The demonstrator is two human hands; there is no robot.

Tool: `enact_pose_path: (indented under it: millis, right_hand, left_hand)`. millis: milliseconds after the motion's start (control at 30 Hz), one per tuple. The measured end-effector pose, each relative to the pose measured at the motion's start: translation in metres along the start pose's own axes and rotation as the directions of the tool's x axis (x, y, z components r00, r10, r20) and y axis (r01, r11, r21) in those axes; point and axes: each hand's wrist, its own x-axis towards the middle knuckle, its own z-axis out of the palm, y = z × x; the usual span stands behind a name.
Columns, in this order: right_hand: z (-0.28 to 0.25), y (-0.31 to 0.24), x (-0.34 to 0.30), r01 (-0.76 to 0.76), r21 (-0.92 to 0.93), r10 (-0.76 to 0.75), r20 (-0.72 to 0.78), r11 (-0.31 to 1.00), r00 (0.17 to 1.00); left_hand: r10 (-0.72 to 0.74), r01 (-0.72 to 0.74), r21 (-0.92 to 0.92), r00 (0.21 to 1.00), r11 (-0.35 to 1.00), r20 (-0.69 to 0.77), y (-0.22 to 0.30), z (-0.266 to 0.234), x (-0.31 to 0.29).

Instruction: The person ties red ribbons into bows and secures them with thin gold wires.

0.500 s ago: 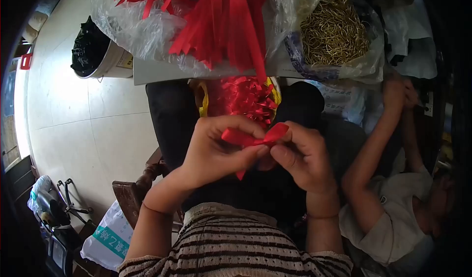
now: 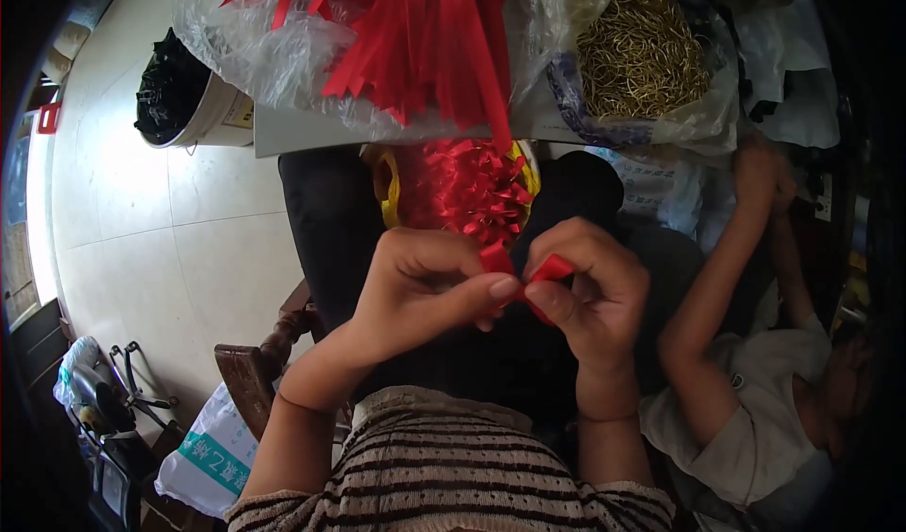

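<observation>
Between my two hands, above my lap, is a red ribbon bow (image 2: 551,269). My left hand (image 2: 425,282) pinches one side of it between thumb and fingers, a loop showing above the thumb. With thumb and forefinger my right hand (image 2: 595,291) grips the other side. The bow's knot is mostly covered by my fingertips. Just beyond my hands, a container lined with a yellow bag (image 2: 393,192) sits between my knees, filled with finished-looking red bows (image 2: 472,187). Long red ribbon strips (image 2: 415,50) hang over the near table edge from clear plastic.
A plastic bag of gold twist ties (image 2: 642,55) lies on the table (image 2: 302,134), right of the ribbons. A white bucket with black plastic (image 2: 212,117) stands at the left. Another person's arm (image 2: 722,258) reaches in at the right. A wooden chair (image 2: 250,376) is beside my left arm.
The bow has turned between my fingers, its loops now drawn in closer to my fingertips. My right hand has shifted slightly right and its fingers curl more.
</observation>
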Motion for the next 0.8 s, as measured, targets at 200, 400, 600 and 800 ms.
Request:
enact_pose_path:
  millis: [200, 400, 600, 800]
  right_hand:
    - [-0.008, -0.013, 0.000, 0.007, -0.182, 0.020, 0.146, 0.983, 0.989]
    - [-0.012, -0.020, -0.006, -0.430, 0.165, 0.416, 0.115, 0.887, 0.902]
    - [-0.007, -0.007, 0.000, -0.522, 0.222, 0.477, 0.229, 0.823, 0.849]
    - [-0.011, 0.023, 0.002, -0.360, -0.103, 0.374, 0.214, 0.927, 0.902]
  left_hand:
    - [0.062, -0.085, 0.134, 0.985, 0.987, 0.163, 0.001, -0.014, 0.000]
    - [0.053, -0.093, 0.205, 0.980, 0.974, 0.191, 0.007, -0.009, 0.003]
    - [0.038, -0.050, 0.138, 0.996, 0.989, 0.087, -0.006, -0.016, 0.003]
    - [0.159, -0.210, 0.460, 0.976, 0.863, 0.147, -0.017, -0.026, 0.014]
